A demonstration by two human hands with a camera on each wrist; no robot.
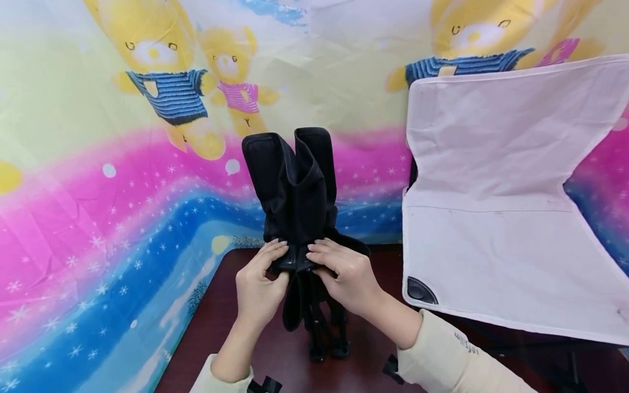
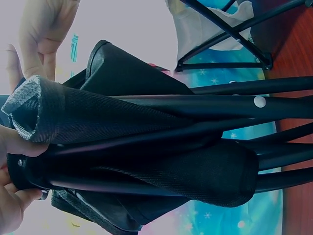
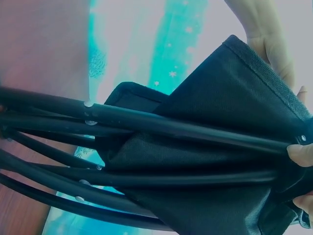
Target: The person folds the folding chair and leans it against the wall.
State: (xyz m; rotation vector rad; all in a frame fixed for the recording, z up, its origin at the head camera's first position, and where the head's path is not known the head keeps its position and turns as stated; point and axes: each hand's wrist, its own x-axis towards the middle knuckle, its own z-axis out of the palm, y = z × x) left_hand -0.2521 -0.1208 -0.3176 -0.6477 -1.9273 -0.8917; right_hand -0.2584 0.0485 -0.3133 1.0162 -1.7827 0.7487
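A folded black folding chair [image 1: 300, 213] stands upright on the table [image 1: 226, 327], its dark cloth bunched and two flaps sticking up. My left hand [image 1: 261, 286] grips the left corner of the chair's frame, fingers on top and thumb underneath. The right hand [image 1: 351, 275] holds the matching corner on the right in the same way, close beside the left. In the left wrist view, the black tubular legs [image 2: 283, 107] lie bundled close together below the cloth. Rivets show on the legs [image 3: 58, 110] in the right wrist view.
At the right stands an unfolded folding chair with white cloth [image 1: 491, 256] and a black corner patch. Its crossed black legs [image 2: 234, 34] show in the left wrist view. A cloth backdrop printed with bears [image 1: 167, 82] hangs behind the table.
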